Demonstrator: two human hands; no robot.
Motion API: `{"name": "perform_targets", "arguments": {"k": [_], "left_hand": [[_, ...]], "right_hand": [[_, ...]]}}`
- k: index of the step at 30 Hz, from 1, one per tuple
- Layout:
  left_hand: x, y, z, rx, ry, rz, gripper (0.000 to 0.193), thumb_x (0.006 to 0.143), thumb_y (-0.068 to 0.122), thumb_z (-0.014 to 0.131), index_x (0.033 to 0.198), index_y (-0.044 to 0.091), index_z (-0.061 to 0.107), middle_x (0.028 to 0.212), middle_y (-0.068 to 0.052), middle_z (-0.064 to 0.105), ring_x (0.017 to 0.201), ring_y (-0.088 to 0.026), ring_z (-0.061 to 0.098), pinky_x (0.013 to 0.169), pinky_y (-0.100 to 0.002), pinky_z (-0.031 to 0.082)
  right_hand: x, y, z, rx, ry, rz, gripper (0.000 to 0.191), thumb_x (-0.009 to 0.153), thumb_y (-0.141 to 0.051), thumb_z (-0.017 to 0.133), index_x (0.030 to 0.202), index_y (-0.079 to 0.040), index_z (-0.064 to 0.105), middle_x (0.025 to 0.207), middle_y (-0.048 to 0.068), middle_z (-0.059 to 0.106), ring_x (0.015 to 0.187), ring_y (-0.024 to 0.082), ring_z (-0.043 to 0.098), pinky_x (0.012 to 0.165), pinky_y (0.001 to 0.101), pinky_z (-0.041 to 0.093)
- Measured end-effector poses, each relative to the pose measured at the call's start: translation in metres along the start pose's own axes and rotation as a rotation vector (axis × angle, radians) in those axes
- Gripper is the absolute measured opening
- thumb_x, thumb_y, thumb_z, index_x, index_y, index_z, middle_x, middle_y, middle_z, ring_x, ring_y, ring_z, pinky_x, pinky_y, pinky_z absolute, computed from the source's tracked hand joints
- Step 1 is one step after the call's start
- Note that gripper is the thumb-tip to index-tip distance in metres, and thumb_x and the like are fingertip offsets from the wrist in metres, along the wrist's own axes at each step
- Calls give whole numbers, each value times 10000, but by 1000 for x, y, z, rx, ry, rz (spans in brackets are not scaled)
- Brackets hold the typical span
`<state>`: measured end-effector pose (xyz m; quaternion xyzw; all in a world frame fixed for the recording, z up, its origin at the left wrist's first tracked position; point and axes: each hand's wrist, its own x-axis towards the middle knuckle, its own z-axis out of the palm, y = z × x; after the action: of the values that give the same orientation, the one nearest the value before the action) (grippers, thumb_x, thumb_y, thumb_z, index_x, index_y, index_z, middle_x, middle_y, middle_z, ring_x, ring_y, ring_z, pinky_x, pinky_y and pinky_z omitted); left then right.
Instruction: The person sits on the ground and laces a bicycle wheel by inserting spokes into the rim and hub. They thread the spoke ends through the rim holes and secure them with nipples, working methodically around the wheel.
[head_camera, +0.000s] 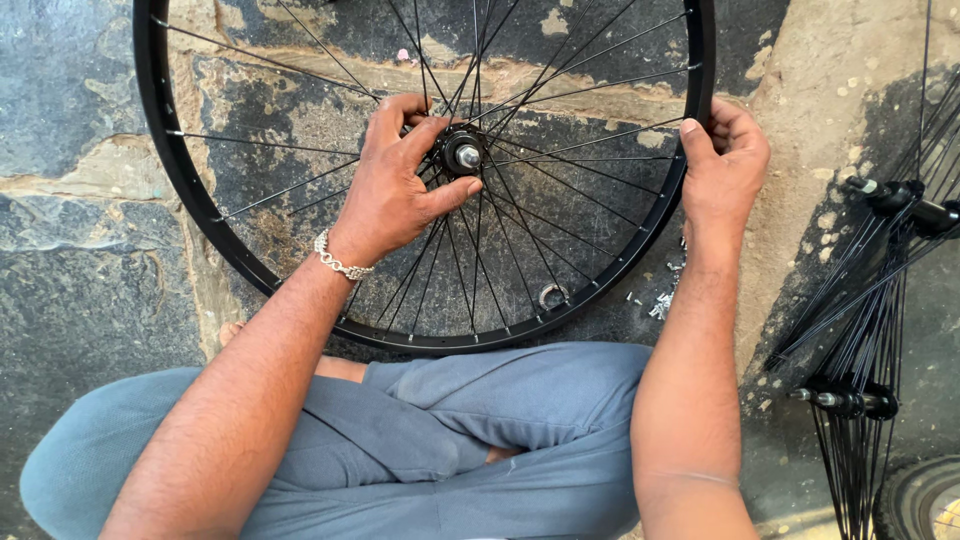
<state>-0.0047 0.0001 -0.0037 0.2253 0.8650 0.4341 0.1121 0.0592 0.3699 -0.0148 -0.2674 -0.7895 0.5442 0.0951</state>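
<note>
A black bicycle wheel rim with thin spokes lies flat on the stone floor in front of my crossed legs. My left hand grips the hub at the wheel's centre, thumb below the axle end and fingers curled over the top. A silver chain bracelet is on that wrist. My right hand holds the rim on its right side, thumb pressed on the inner face, fingers wrapped outside.
Small silver nipples lie scattered on the floor by the rim's lower right. A metal ring lies inside the wheel. Two black hubs with loose spokes stand at the right. A tyre edge shows at the bottom right.
</note>
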Motion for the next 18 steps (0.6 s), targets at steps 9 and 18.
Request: {"name": "perform_targets", "arguments": {"k": [9,18], "left_hand": [[0,-2,1,1,-12,11,694,831,404,902,1336,9,640,1406,-220,474,1347,-404,468,1122,-491,430],[0,-1,-1,-20,-34,-5,708,795,379,909,1329,5,634,1399,-215,455,1341,-397,449,1123,-484,426]], "right_hand": [[0,5,-4,-200,32,-62,199,987,-18,730,1178,39,715,1012,45,755,879,70,706,805,224,579],[-2,-3,-1,-278,62,-69,182,985,-30,735,1157,26,728,991,44,758,877,78,719,808,231,592]]}}
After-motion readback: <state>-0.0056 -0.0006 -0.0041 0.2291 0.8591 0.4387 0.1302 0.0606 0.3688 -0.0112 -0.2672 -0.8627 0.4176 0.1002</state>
